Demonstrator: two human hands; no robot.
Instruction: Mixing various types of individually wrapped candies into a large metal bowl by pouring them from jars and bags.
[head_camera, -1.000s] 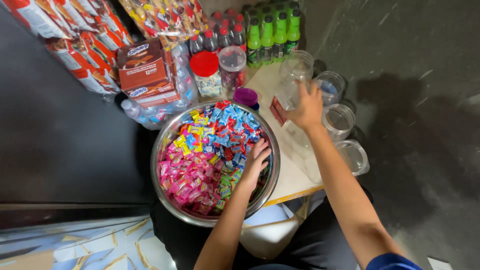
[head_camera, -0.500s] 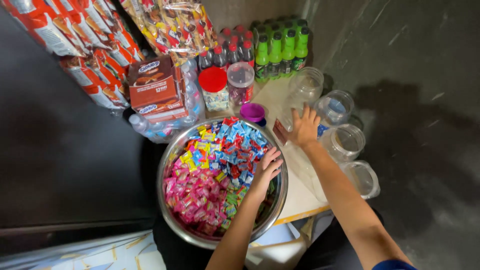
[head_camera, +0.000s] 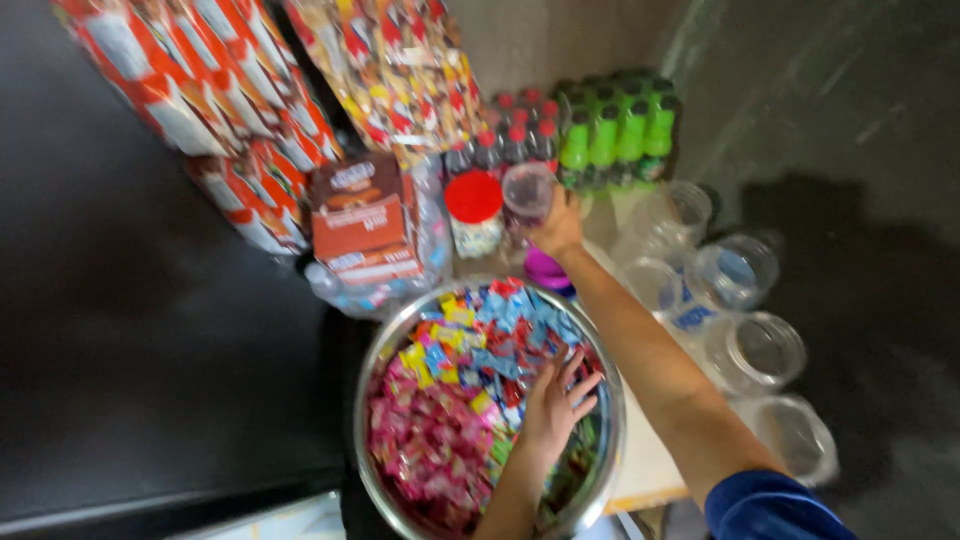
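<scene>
At upper centre, the right hand (head_camera: 558, 228) closes round a clear open jar (head_camera: 527, 192); crowded bottles (head_camera: 610, 135) risk a knock. Lower centre, the left hand (head_camera: 553, 403) rests fingers spread on sweets (head_camera: 450, 400), which could spill over the bowl (head_camera: 372, 352)

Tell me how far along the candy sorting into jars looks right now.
Done: nothing obvious; the clear jars on the right look empty. In hand: the right hand grips an open clear jar by the red-lidded jar, and the left hand rests in the candy. Left: the steel bowl is full of mixed wrapped sweets.
</scene>
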